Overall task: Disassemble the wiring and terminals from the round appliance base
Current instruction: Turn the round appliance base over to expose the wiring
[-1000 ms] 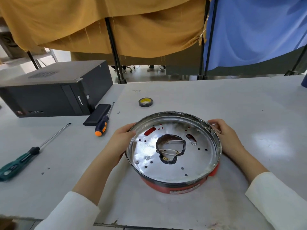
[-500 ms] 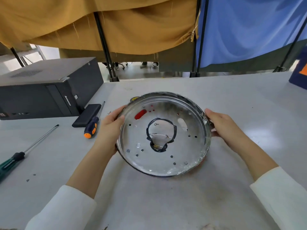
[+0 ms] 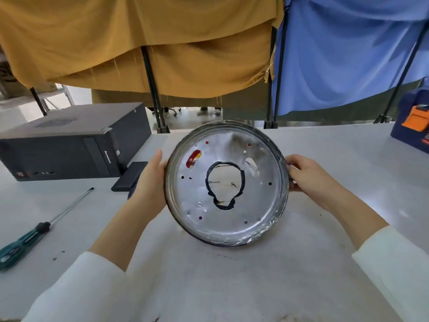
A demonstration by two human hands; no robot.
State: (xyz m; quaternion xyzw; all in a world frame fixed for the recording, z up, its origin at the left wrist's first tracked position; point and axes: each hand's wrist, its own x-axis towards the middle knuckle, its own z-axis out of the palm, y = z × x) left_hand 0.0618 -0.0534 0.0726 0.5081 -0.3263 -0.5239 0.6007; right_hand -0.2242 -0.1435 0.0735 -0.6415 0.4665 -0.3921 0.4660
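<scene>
Round appliance base [image 3: 232,219] tilted up above bench [image 3: 232,287], rim grasped by left hand [image 3: 148,189] and right hand [image 3: 308,175]; terminal wires [image 3: 217,182] at central opening not yet removed.

Round appliance base [image 3: 226,182] tilting toward camera, hiding own underside and table strip behind it. Left hand [image 3: 148,187] fingers disappearing behind base's left rim, covering black slab's [image 3: 130,175] near end. Green-handled screwdriver [image 3: 34,233], far left of base, running off frame edge.
</scene>
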